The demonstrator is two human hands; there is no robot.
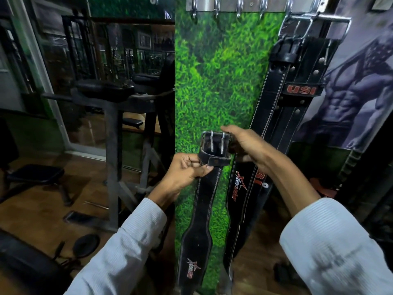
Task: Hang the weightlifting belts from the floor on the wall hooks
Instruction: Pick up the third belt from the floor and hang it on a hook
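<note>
I hold a black weightlifting belt (204, 201) upright in front of the grass-patterned wall panel, its metal buckle (215, 143) on top and its tail hanging down. My left hand (187, 171) pinches the strap just under the buckle. My right hand (244, 145) grips the buckle's right side, with another black belt (238, 196) hanging below it. A row of metal wall hooks (240, 6) runs along the top. Two black belts (282, 103), one marked USI, hang from the right-hand hooks by their buckles.
A grass-print panel (212, 71) backs the hooks. A mirror (127, 56) and a gym machine with padded rests (110, 92) stand to the left. A bench (36, 173) and a weight plate (86, 245) sit on the wooden floor. A poster (350, 92) covers the right wall.
</note>
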